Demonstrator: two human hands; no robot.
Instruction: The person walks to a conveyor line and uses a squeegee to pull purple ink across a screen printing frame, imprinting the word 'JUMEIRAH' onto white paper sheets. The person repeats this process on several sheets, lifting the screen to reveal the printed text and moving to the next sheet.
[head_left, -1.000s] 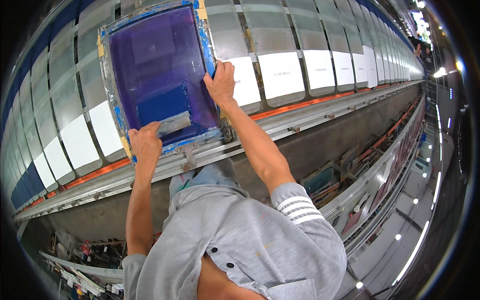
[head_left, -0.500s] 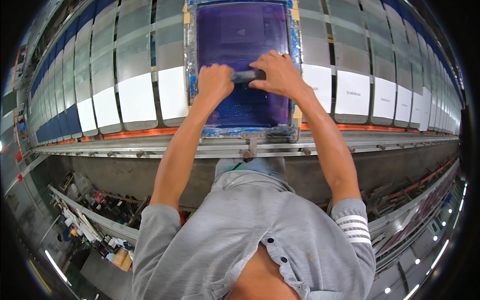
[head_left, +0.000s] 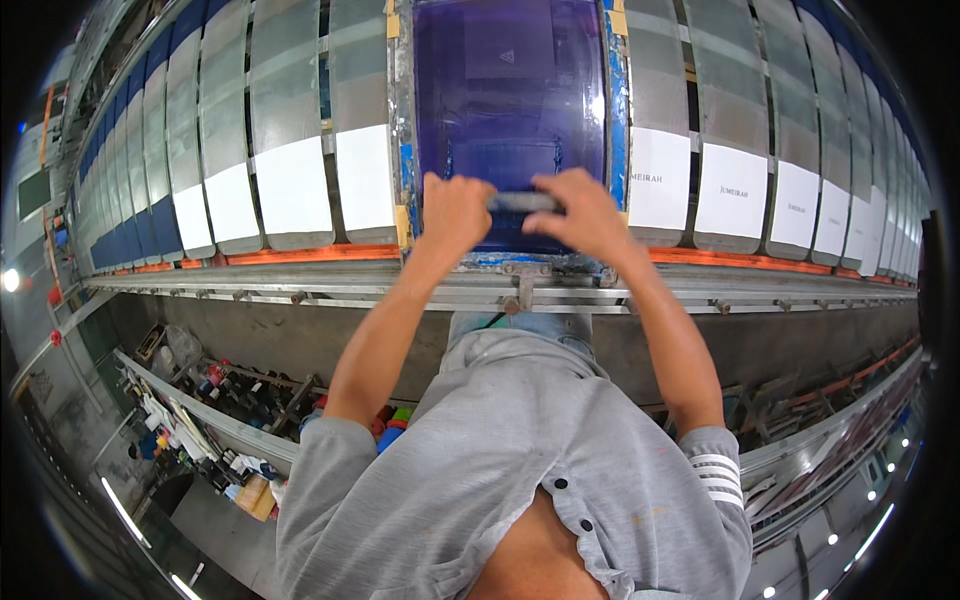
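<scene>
Squeegee (head_left: 524,202) lies crosswise in screen frame (head_left: 617,110), toward its wearer side; left hand (head_left: 456,215) and right hand (head_left: 585,212) grip opposite ends.

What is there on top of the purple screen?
A grey bar, held between the left hand and right hand, and blue smears. The hands cover the bar's ends and part of the screen.

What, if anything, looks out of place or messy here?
One white sheet at far right seems to hang lower than its neighbours, so it looks askew. The frame is blotched blue, perhaps with ink.
</scene>
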